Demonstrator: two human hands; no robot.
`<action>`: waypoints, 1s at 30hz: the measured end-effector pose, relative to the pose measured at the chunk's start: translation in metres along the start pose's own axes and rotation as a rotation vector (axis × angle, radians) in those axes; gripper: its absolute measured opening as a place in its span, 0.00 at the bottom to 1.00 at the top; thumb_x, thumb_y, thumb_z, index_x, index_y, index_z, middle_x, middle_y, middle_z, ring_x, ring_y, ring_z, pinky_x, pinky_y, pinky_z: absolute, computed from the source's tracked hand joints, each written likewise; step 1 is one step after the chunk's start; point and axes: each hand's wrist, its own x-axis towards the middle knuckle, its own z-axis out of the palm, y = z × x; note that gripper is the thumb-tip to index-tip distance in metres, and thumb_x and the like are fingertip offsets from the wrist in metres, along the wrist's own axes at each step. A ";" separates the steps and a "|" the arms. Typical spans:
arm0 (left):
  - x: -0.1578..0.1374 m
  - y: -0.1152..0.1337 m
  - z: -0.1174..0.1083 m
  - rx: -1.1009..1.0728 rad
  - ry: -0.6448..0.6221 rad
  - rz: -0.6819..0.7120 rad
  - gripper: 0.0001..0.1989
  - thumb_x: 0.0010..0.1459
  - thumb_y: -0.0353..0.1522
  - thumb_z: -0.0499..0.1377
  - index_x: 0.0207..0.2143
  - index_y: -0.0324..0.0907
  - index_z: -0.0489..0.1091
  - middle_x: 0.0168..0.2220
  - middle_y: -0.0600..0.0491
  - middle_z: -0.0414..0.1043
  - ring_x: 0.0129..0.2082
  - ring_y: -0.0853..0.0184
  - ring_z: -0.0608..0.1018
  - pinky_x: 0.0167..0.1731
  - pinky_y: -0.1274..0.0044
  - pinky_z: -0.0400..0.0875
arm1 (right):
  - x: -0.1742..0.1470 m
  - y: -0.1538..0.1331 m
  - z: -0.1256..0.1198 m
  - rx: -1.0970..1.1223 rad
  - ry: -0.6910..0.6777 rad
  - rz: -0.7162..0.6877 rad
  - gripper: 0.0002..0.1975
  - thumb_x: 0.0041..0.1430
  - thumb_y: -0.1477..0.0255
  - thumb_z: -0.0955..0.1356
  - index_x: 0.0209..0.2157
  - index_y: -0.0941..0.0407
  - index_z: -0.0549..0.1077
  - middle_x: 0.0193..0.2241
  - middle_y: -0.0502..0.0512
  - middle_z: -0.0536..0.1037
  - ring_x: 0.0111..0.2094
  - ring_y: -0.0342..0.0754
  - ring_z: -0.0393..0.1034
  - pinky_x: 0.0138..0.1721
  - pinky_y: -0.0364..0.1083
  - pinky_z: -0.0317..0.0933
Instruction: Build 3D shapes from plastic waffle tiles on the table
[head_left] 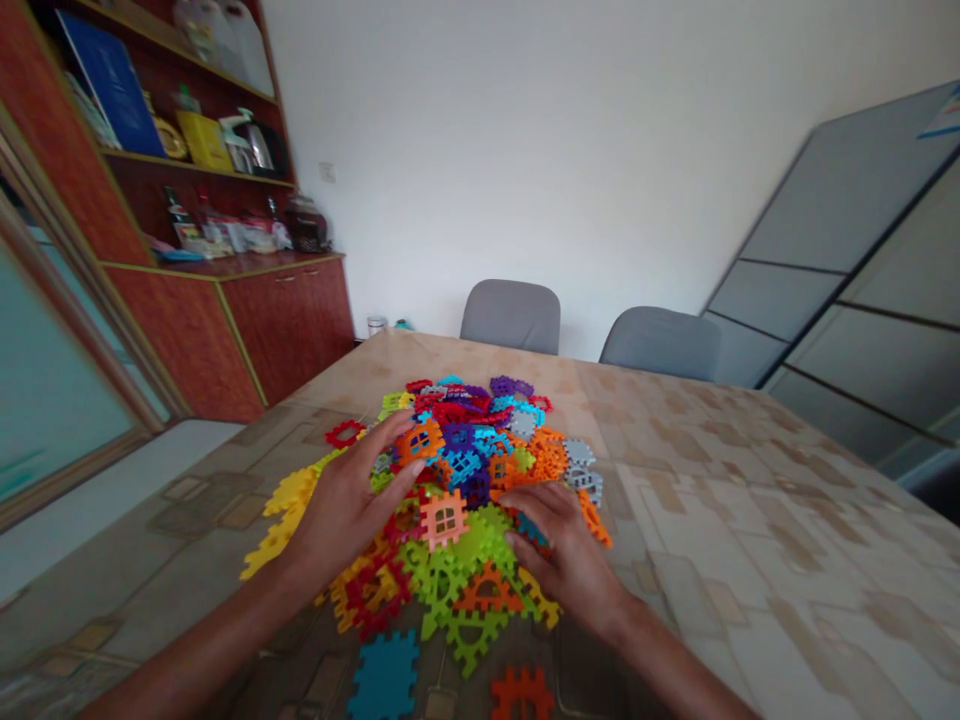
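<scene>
A heap of colourful plastic interlocking tiles (480, 540) with notched edges lies before me, some square with window cutouts, some triangular. My left hand (356, 500) is over the heap's left side, pinching an orange window tile (420, 441) between thumb and fingers. Over the right side reaches my right hand (559, 535), fingers bent and thumb apart from them. Its fingertips touch the heap, and a teal tile (531, 528) shows in the gap below the fingers. Between the hands lies a peach window tile (444, 520) above green tiles (480, 540).
Nearest me on the patterned table (720, 540) are a flat teal square tile (385, 675) and an orange tile (523, 690). Yellow tiles (281, 520) lie by my left forearm. Two grey chairs (510, 312) stand beyond the table. A wooden cabinet (289, 320) stands at the left.
</scene>
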 end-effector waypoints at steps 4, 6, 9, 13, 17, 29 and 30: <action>-0.001 0.005 0.000 -0.013 0.077 -0.010 0.27 0.64 0.46 0.56 0.61 0.44 0.62 0.54 0.46 0.75 0.52 0.55 0.77 0.55 0.62 0.70 | 0.012 -0.023 0.014 -0.065 -0.136 -0.028 0.35 0.55 0.69 0.74 0.62 0.55 0.63 0.59 0.61 0.69 0.58 0.58 0.61 0.59 0.58 0.54; -0.003 0.006 0.001 -0.012 0.092 -0.004 0.26 0.64 0.45 0.56 0.60 0.44 0.62 0.54 0.46 0.74 0.52 0.55 0.77 0.55 0.62 0.70 | 0.019 -0.030 0.023 -0.118 -0.188 -0.039 0.41 0.52 0.66 0.76 0.65 0.56 0.60 0.62 0.63 0.65 0.60 0.61 0.58 0.60 0.60 0.52; -0.006 0.005 0.002 -0.007 0.088 0.003 0.25 0.65 0.43 0.56 0.60 0.43 0.62 0.54 0.45 0.74 0.53 0.55 0.77 0.56 0.61 0.69 | 0.029 -0.033 0.034 -0.157 -0.204 -0.041 0.39 0.53 0.68 0.76 0.63 0.56 0.62 0.59 0.63 0.68 0.58 0.60 0.59 0.61 0.60 0.51; -0.006 0.006 0.001 -0.003 0.061 0.021 0.24 0.65 0.43 0.56 0.59 0.44 0.62 0.55 0.47 0.73 0.54 0.55 0.76 0.57 0.61 0.68 | 0.036 -0.032 0.034 -0.150 -0.183 -0.062 0.33 0.54 0.70 0.75 0.60 0.56 0.65 0.51 0.60 0.75 0.52 0.57 0.64 0.59 0.58 0.53; -0.006 0.009 -0.001 0.007 0.069 0.036 0.23 0.64 0.43 0.57 0.58 0.44 0.64 0.55 0.47 0.73 0.54 0.55 0.76 0.58 0.62 0.68 | 0.024 -0.032 0.002 -0.121 -0.160 0.014 0.30 0.51 0.68 0.77 0.54 0.56 0.69 0.49 0.59 0.76 0.51 0.57 0.66 0.55 0.56 0.57; -0.039 0.052 0.008 0.018 -0.167 0.186 0.20 0.67 0.39 0.56 0.60 0.51 0.60 0.56 0.53 0.73 0.54 0.62 0.76 0.55 0.73 0.70 | -0.095 -0.025 0.014 -0.288 -0.195 -0.055 0.11 0.54 0.67 0.75 0.36 0.52 0.70 0.32 0.51 0.78 0.35 0.52 0.73 0.45 0.52 0.62; -0.043 0.054 0.008 0.018 -0.177 0.184 0.20 0.67 0.39 0.56 0.60 0.52 0.60 0.56 0.53 0.74 0.54 0.62 0.77 0.55 0.73 0.70 | -0.096 -0.024 0.018 -0.284 -0.177 -0.052 0.13 0.54 0.65 0.75 0.36 0.52 0.70 0.31 0.52 0.78 0.35 0.53 0.73 0.45 0.52 0.62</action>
